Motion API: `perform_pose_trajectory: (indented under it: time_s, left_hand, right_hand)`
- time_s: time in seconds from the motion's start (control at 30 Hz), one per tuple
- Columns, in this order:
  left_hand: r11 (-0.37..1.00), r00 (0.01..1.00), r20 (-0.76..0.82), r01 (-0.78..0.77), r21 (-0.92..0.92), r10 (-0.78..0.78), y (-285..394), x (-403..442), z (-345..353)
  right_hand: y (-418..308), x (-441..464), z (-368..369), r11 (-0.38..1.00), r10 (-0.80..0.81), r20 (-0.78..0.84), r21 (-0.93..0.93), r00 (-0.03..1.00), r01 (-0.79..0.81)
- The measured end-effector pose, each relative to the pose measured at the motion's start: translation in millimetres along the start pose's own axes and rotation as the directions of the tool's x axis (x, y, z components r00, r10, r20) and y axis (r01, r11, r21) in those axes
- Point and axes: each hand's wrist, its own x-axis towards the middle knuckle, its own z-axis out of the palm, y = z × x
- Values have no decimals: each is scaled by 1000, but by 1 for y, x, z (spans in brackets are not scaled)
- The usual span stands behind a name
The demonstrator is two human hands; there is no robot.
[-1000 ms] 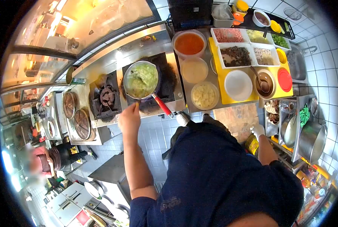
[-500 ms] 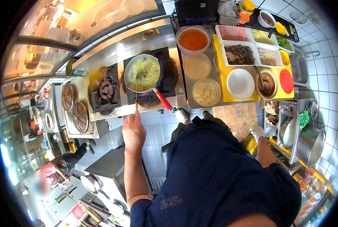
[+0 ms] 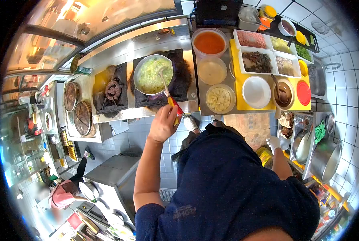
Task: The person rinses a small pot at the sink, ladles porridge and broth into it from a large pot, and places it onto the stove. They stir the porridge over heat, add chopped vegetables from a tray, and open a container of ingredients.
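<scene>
My left hand [image 3: 163, 123] is closed around the yellow handle of a ladle [image 3: 164, 85]. The ladle's bowl dips into a green, chunky soup [image 3: 149, 74] that fills a pan [image 3: 135, 82] on the right-hand burner. Just beside my fingers, the pan's red handle [image 3: 178, 109] points toward me, partly covered by the ladle's handle. My right hand [image 3: 273, 142], in a whitish glove, hangs low at my side with its fingers loosely apart and holds nothing. Closest to it is a yellow tin [image 3: 264, 156] on the floor side.
Right of the stove stand a tub of orange-red liquid [image 3: 209, 42], a tub of pale slices [image 3: 219, 99], a white bowl [image 3: 256, 92] and a brown sauce pot [image 3: 283, 94] with a ladle. White trays [image 3: 256, 61] hold chopped ingredients. Another person [image 3: 63, 195] bends at the left.
My left hand has moved right and slightly up, swinging the ladle from the pan's left part to its right, over the red handle. The other person has shifted and leans over.
</scene>
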Motion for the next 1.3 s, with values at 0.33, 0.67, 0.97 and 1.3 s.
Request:
perform_pose_trajectory:
  time_s: [0.33,0.67,0.97,1.3]
  left_hand:
    - [954,987,161,-54,296,6,-68,2,7]
    - [949,946,183,223,222,-266,-20,-11,-28]
    - [266,374,-88,457,-849,-923,6,3,-17]
    - [94,111,-103,-90,-992,-988,15,-1,1]
  right_hand:
    - [21,16,17,935,143,35,322,989,-147]
    - [-25,-19,9,969,188,78,148,979,-198]
    - [-2,42,-5,994,-16,117,110,993,3]
    - [-13,76,-48,945,81,134,305,988,-119]
